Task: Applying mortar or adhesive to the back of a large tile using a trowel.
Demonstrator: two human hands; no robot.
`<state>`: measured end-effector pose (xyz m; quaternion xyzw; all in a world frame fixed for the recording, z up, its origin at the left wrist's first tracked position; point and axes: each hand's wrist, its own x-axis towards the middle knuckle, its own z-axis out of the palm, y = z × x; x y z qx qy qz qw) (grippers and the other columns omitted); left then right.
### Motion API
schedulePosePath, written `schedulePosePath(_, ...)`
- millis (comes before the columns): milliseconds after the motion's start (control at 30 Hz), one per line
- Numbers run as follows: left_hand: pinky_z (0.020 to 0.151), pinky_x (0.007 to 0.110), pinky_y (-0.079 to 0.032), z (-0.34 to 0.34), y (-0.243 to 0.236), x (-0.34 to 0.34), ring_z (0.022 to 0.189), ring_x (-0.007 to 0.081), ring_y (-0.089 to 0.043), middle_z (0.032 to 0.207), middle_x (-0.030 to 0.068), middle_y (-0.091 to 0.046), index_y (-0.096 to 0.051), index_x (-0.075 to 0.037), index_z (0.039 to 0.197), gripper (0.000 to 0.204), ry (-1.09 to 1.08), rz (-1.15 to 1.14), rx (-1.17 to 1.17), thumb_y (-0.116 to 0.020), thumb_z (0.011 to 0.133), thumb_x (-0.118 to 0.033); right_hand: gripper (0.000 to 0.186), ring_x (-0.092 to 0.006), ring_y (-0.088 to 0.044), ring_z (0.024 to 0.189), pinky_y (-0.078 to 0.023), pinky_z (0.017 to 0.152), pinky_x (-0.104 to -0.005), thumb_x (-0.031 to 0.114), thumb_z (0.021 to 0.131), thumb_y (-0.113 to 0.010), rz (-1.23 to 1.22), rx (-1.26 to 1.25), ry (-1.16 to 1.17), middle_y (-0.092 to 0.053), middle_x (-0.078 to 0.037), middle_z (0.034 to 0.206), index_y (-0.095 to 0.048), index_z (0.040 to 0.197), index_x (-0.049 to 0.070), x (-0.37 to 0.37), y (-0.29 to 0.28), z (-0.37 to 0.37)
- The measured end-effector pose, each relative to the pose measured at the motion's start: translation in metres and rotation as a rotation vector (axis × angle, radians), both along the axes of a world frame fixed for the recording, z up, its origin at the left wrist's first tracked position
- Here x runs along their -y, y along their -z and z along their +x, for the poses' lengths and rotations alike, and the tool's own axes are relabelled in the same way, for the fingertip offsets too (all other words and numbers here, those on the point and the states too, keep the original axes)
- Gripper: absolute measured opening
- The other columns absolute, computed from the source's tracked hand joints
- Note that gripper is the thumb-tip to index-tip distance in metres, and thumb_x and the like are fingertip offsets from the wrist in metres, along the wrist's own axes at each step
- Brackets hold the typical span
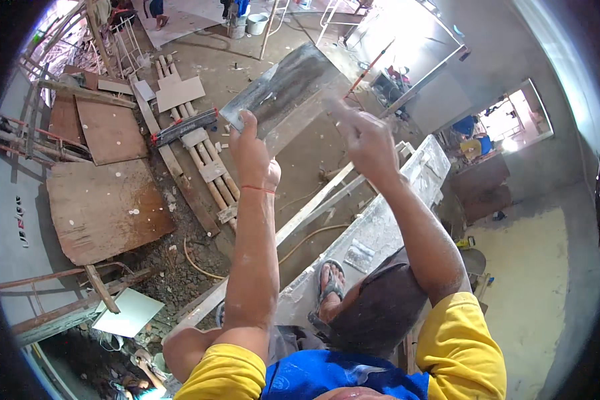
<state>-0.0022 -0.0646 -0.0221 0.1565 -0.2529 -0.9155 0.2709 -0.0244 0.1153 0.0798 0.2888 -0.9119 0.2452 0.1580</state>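
My left hand [253, 148] grips the near left corner of a rectangular grey slab [288, 90], which looks like a tile or board with dark smears across its face. The thumb lies on top, and the slab is held up in front of me, tilted. Beside its right edge is my right hand [370, 143], with fingers curled and the front part smeared by motion. Whatever it may hold is too blurred to make out. A flat, light grey scrap [360, 256] lies near my sandalled foot on the plaster-stained plank [293, 303].
Lower down are brown plywood sheets [107, 210], bamboo poles [213, 175] and a red-and-grey long tool [185, 127]. A white bucket [257, 24] stands far off. A window opening [517, 120] breaks the right wall. Another person [140, 383] shows at lower left.
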Motion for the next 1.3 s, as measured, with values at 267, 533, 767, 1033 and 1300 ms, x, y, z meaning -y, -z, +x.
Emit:
schedulePosePath(267, 0.109, 0.038, -0.039, 0.002, -0.004, -0.002, 0.124, 0.0218, -0.051, 0.139, 0.0098, -0.055, -0.047, 0.0, 0.144, 0.056, -0.036, -0.029, 0.035, -0.06, 0.103, -0.035, 0.042, -0.0332, -0.072, 0.099, -0.057, 0.085, -0.0419, 0.009, 0.093, -0.06, 0.003, 0.062, 0.087, -0.073, -0.016, 0.111, -0.067, 0.133, 0.021, 0.0, -0.005, -0.006)
schedulePosePath(533, 0.107, 0.038, -0.041, 0.001, -0.001, 0.001, 0.125, 0.0221, -0.052, 0.138, 0.0103, -0.055, -0.047, 0.0, 0.144, 0.052, -0.052, -0.028, 0.057, -0.058, 0.103, -0.031, 0.046, -0.0277, -0.073, 0.1, -0.055, 0.088, -0.0374, 0.001, 0.089, -0.063, -0.01, 0.038, 0.061, -0.074, -0.016, 0.112, -0.068, 0.132, 0.017, 0.001, -0.003, -0.008)
schedulePosePath(767, 0.099, 0.041, -0.054, 0.004, -0.001, 0.002, 0.114, 0.024, -0.063, 0.128, 0.0086, -0.062, -0.051, -0.004, 0.139, 0.042, -0.023, 0.002, 0.024, -0.056, 0.106, -0.029, 0.045, -0.0361, -0.07, 0.094, -0.056, 0.084, -0.0453, 0.014, 0.093, -0.062, 0.024, 0.08, 0.147, -0.073, -0.014, 0.105, -0.064, 0.136, 0.027, 0.002, -0.014, -0.009)
schedulePosePath(1033, 0.098, 0.042, -0.055, 0.0, 0.006, 0.007, 0.114, 0.0242, -0.063, 0.128, 0.0092, -0.063, -0.053, -0.004, 0.137, 0.041, -0.061, -0.057, 0.048, -0.056, 0.106, -0.029, 0.048, -0.0335, -0.071, 0.085, -0.054, 0.078, -0.0394, 0.002, 0.09, -0.057, 0.027, -0.117, 0.014, -0.072, -0.02, 0.095, -0.066, 0.134, 0.016, -0.007, 0.001, -0.016)
schedulePosePath(1300, 0.109, 0.037, -0.036, 0.003, -0.001, 0.005, 0.124, 0.0213, -0.051, 0.136, 0.011, -0.057, -0.05, 0.001, 0.142, 0.053, -0.02, -0.067, 0.066, -0.06, 0.103, -0.034, 0.041, -0.0383, -0.07, 0.088, -0.054, 0.078, -0.0439, 0.011, 0.092, -0.06, -0.053, -0.041, 0.09, -0.07, -0.02, 0.091, -0.066, 0.133, 0.016, -0.013, -0.002, -0.022)
